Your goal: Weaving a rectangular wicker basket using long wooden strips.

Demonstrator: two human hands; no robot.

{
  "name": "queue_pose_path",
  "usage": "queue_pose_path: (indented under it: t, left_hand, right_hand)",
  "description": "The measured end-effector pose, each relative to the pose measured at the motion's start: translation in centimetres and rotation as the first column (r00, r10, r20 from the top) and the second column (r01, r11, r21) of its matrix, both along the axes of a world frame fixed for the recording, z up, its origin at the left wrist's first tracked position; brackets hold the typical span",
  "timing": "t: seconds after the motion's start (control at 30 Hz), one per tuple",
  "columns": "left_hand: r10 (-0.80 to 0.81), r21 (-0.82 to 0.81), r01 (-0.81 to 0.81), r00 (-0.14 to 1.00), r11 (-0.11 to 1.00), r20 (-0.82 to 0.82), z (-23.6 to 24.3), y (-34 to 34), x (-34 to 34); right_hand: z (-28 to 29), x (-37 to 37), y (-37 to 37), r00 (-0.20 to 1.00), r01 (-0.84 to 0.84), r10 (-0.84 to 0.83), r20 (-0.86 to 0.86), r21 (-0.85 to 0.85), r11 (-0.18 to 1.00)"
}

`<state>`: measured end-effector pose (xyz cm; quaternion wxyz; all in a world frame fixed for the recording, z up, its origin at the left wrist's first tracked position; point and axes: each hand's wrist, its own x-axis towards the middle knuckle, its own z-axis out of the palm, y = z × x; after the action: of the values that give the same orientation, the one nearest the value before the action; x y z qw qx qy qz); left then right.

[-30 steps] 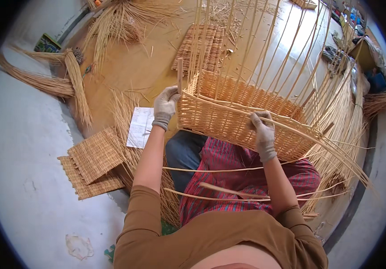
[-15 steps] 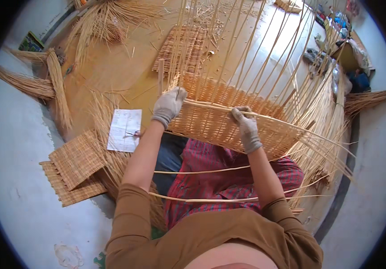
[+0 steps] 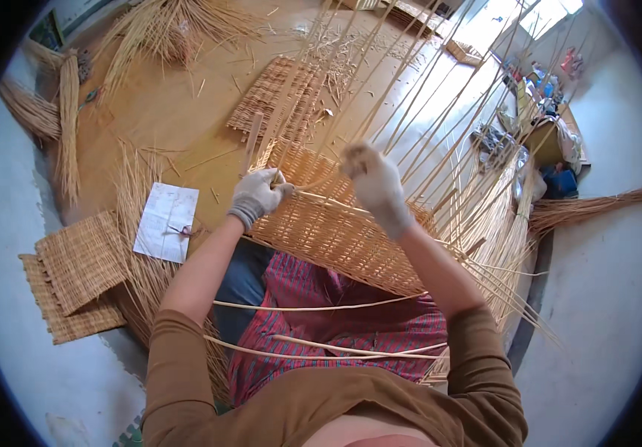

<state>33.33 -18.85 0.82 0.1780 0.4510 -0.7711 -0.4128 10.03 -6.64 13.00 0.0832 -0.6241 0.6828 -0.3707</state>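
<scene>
We look down on a wide wooden floor (image 3: pixel 187 134), tan and strewn with cuttings, bordered on our left by a pale grey strip of floor (image 3: pixel 15 298) and on our right by another pale strip that runs toward a cluttered far corner. The biggest thing on it is the half-woven wicker basket (image 3: pixel 336 231), resting against the lap over a red striped cloth (image 3: pixel 336 313); its woven wall runs from near the left hand down to the right, and its near edge lies just above the cloth. From the woven wall long upright stakes (image 3: pixel 410 97) fan outward and away from us, filling most of the room ahead and to the right, so open space lies mainly to the left of the basket. Bundles of loose reeds (image 3: pixel 67 134) lie along the left border, and another heap at the top. Two flat woven mats (image 3: pixel 75 268) overlap at the floor's left edge, another woven panel (image 3: pixel 276 93) lies beyond the basket, and a white sheet of paper (image 3: pixel 166 220) sits between mats and basket. The left hand (image 3: pixel 257 195), gloved, is closed around a thin weaving rod (image 3: pixel 321 197) at the basket's upper edge. The right hand (image 3: pixel 374 182), also gloved and blurred, is raised just beside it among the stakes; we cannot tell whether it grips anything.
</scene>
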Motion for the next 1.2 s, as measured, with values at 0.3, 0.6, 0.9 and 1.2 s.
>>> queue_pose_path:
  t: [0.3, 0.6, 0.9, 1.2]
  left_hand:
    - [0.117, -0.142, -0.121, 0.993, 0.982, -0.033, 0.4, -0.1, -0.8]
    - [-0.057, 0.13, 0.077, 0.987, 0.989, -0.148, 1.5, -1.3, -0.6]
    - [0.171, -0.027, -0.169, 0.972, 0.985, 0.162, 3.7, 0.7, -2.5]
    - [0.059, -0.621, -0.301, 0.924, 0.724, -0.378, 5.1, 4.6, -5.3]
  right_hand:
    - [-0.3, 5.6, -19.5, 0.434, 0.607, 0.118, 0.893, -0.387, 0.694]
    - [-11.5, 2.6, 5.2, 0.664, 0.222, 0.259, 0.702, -0.516, 0.828]
    - [-8.1, 8.0, 7.1, 0.214, 0.491, 0.129, 0.968, -0.221, 0.843]
    - [-10.4, -1.8, 12.1, 0.206, 0.605, 0.053, 0.977, -0.17, 0.778]
